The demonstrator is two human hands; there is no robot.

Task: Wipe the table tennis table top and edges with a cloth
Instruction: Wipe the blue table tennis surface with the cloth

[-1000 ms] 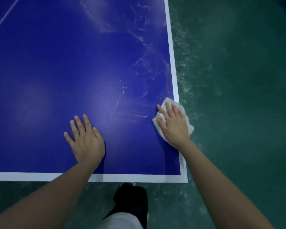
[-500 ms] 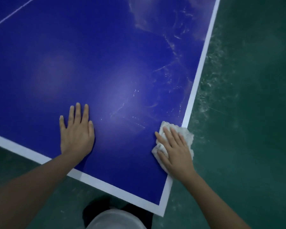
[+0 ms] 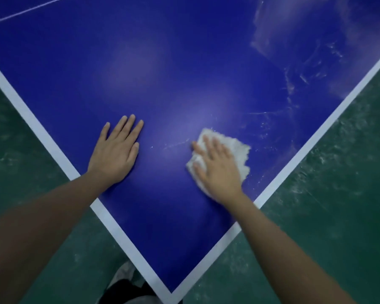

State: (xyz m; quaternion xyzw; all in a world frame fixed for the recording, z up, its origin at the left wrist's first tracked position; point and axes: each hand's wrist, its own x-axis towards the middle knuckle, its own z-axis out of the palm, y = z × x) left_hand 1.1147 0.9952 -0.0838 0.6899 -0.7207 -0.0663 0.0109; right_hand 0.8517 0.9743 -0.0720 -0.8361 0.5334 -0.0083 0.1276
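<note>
Blue table top point(image 3: 184, 62) — cloth point(image 3: 235, 148) slides in from edge point(image 3: 307, 145) toward flat, empty left hand point(image 3: 115, 156); right hand point(image 3: 217, 167) presses it open-palmed; streaks point(image 3: 292, 84) remain.

Blue table tennis table point(image 3: 184, 51) seen corner-on over green floor point(image 3: 338, 216), white edge lines meeting at btm center. On top: crumpled white cloth point(image 3: 237, 148) under right hand point(image 3: 217, 170), left hand point(image 3: 116, 152) flat alongside; whitish smears point(image 3: 294, 84) upper rt.

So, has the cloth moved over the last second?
Yes. The cloth under the right hand lay over the white side line; now it sits inward on the blue, clear of that line.
</note>
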